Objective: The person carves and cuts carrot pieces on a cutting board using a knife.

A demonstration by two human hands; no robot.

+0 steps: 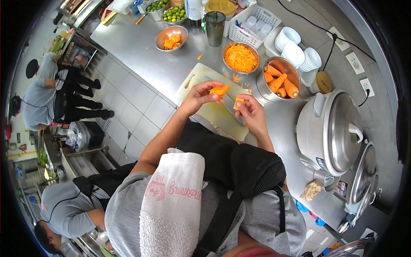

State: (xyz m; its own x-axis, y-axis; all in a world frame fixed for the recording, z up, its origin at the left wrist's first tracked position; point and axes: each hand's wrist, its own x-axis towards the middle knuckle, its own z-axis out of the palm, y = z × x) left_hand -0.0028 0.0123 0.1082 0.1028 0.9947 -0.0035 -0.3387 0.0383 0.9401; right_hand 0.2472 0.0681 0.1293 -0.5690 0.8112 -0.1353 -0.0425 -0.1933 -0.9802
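My left hand [201, 97] pinches a bunch of cut carrot slices [220, 91] between thumb and fingers. In my right hand [252, 113] is a carrot chunk [238, 103], held close to the slices. Both hands are above a pale cutting board [216, 115] lying near the counter's edge. Beyond them stands a metal bowl of carrot strips [240, 58]. A metal pot [266, 89] to the right holds several whole peeled carrots [278, 81]. Farther left, another metal bowl [162, 38] contains carrot chunks [172, 41]. Carrot scraps lie by the board.
A large lidded metal pot [314, 128] stands to the right. White bowls [293, 53], a white basket [252, 25] and a dark lidded tumbler [215, 29] line the back of the steel counter [132, 47]. Limes [174, 13] fill bowls at the far end. Other people work at left.
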